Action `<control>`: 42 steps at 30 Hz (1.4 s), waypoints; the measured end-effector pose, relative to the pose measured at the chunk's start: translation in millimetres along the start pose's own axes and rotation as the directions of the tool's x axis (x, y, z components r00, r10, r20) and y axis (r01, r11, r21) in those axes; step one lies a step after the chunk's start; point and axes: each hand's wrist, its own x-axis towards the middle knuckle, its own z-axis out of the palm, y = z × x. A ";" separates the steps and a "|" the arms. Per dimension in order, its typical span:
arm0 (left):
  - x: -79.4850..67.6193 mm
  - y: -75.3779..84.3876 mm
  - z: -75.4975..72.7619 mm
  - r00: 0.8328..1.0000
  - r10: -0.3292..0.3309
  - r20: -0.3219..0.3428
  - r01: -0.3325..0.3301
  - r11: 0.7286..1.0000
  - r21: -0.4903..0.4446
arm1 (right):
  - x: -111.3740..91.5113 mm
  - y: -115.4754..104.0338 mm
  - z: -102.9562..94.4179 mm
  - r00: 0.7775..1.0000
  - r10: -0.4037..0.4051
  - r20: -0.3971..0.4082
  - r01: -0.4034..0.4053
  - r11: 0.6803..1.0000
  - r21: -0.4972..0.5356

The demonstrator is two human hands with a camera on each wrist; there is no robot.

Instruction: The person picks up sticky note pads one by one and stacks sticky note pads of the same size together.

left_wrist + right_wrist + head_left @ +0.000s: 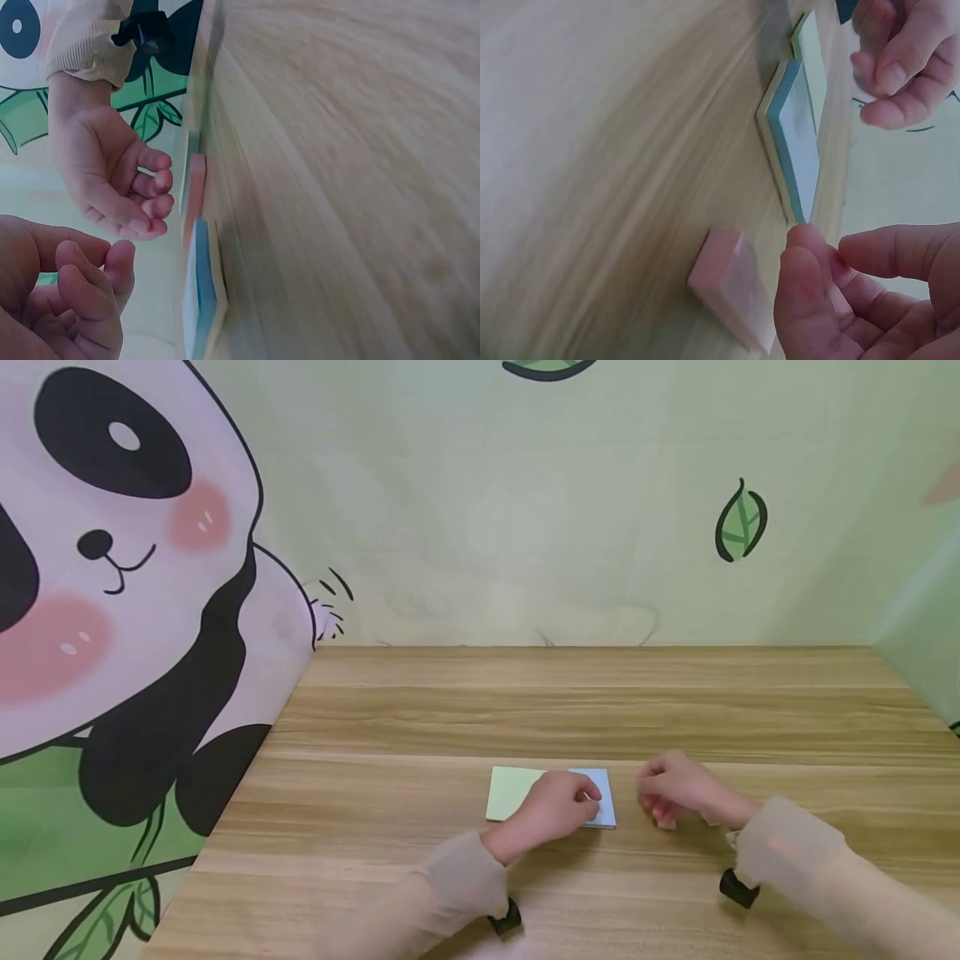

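Note:
A blue sticky-note pad [606, 797] lies on the table next to a pale green pad [510, 789]. A yellowish layer [768, 124] shows beneath the blue pad in the right wrist view. My left hand [553, 806] hovers over these pads, fingers loosely bent, with nothing visible between them. To its right is my right hand [681, 787], its fingers also loosely curled and apparently holding nothing. A pink pad [735, 289] lies on the table just under the right fingers in the right wrist view; from the head camera, the hand mostly hides it.
Wood-grain table [390, 718] extends around the pads. Behind it stands a pale green wall [465, 527] printed with leaves, and a large panda picture [135, 560] is on the left. Black straps with small devices [738, 889] are on both wrists.

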 end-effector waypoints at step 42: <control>21.1 40.3 45.2 0.954 -0.132 0.271 0.241 0.873 -0.425 | 1.3 21.9 -18.3 0.991 0.127 -0.040 -0.127 0.992 0.009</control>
